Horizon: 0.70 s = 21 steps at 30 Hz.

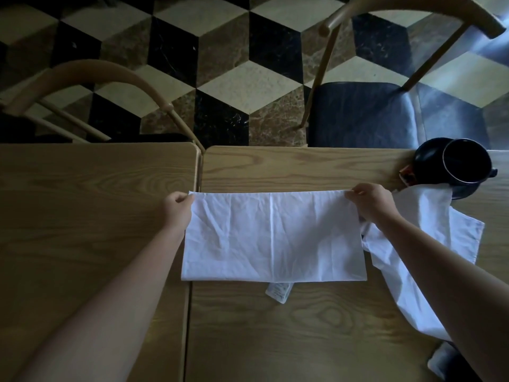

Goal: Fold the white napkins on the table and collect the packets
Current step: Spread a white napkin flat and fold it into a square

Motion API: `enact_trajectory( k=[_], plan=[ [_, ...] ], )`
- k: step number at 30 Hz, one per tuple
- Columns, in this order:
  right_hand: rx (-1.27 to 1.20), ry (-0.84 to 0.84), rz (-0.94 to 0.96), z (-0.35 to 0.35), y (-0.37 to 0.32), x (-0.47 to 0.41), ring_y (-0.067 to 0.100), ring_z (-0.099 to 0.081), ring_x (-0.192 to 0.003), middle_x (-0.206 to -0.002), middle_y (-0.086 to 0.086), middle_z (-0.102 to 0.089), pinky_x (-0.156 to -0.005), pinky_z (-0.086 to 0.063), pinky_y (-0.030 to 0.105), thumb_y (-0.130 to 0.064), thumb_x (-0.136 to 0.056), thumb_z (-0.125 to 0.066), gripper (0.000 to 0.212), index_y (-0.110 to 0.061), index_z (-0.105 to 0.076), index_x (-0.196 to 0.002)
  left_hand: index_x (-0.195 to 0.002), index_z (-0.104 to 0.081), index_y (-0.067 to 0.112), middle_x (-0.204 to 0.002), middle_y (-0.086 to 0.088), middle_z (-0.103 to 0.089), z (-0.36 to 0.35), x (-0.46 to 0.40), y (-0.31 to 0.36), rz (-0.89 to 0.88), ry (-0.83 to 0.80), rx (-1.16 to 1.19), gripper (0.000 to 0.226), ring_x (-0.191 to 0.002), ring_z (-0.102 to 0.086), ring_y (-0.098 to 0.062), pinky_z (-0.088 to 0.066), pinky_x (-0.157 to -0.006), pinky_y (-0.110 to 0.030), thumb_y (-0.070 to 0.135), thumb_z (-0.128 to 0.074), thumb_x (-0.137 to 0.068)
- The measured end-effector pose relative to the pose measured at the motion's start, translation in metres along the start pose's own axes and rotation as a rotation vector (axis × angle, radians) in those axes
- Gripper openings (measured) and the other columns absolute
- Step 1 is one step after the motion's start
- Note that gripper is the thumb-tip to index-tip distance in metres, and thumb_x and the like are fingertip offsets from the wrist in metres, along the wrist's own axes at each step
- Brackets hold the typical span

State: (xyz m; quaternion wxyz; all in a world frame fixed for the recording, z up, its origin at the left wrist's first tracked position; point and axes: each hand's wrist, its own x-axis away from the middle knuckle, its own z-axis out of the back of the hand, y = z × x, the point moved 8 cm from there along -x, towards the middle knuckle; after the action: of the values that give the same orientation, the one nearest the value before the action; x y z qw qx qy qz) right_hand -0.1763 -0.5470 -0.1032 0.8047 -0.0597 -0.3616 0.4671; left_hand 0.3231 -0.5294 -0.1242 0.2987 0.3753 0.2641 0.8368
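A white napkin (272,235) lies folded in half as a wide rectangle across the seam between two wooden tables. My left hand (177,206) pinches its far left corner and my right hand (370,201) pinches its far right corner. A small white packet (278,293) pokes out from under the napkin's near edge. A second white napkin (429,244) lies crumpled to the right, partly under my right arm. A reddish packet (407,175) shows beside the black pot.
A black pot (465,164) and a dark bowl (425,158) stand at the right table's (303,326) far right edge. The left table (82,202) adjoins it. Two wooden chairs stand beyond: one (91,86) at left, one with a dark cushion (371,111) at right.
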Motion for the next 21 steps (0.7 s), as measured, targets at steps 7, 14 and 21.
enact_trajectory(
  k=[7,14,21],
  plan=[
    [0.096,0.086,-0.009,0.004,-0.014,0.023,0.032,-0.062,-0.090,-0.100,0.009,-0.062,-0.078,-0.051,0.039,-0.048,-0.089,-0.063,0.041,-0.010,-0.061,-0.104,-0.097,-0.052,0.008,-0.086,-0.010,-0.057,0.007,0.016,0.026,-0.100,0.068,-0.202,0.022,-0.087,-0.058,-0.031,-0.047,-0.075,-0.041,0.016,-0.068,-0.085],
    [-0.120,-0.158,0.331,-0.120,-0.064,0.172,0.012,-0.060,-0.077,-0.091,-0.005,-0.060,-0.069,-0.051,0.033,-0.028,-0.096,-0.059,0.013,-0.021,-0.058,-0.107,-0.071,-0.049,0.025,-0.062,0.006,-0.052,-0.055,0.168,0.028,-0.620,-0.300,-0.338,0.020,-0.059,-0.052,-0.011,-0.044,-0.056,-0.033,0.027,-0.054,-0.090],
    [-0.144,-0.299,0.297,-0.172,-0.047,0.205,0.016,-0.063,-0.085,-0.094,-0.002,-0.066,-0.077,-0.052,0.039,-0.019,-0.092,-0.055,0.009,-0.017,-0.061,-0.100,-0.068,-0.053,0.019,-0.059,0.003,-0.057,-0.071,0.192,-0.042,-0.349,-0.472,-0.305,0.027,-0.056,-0.054,-0.008,-0.040,-0.053,-0.025,0.031,-0.057,-0.091]
  ],
)
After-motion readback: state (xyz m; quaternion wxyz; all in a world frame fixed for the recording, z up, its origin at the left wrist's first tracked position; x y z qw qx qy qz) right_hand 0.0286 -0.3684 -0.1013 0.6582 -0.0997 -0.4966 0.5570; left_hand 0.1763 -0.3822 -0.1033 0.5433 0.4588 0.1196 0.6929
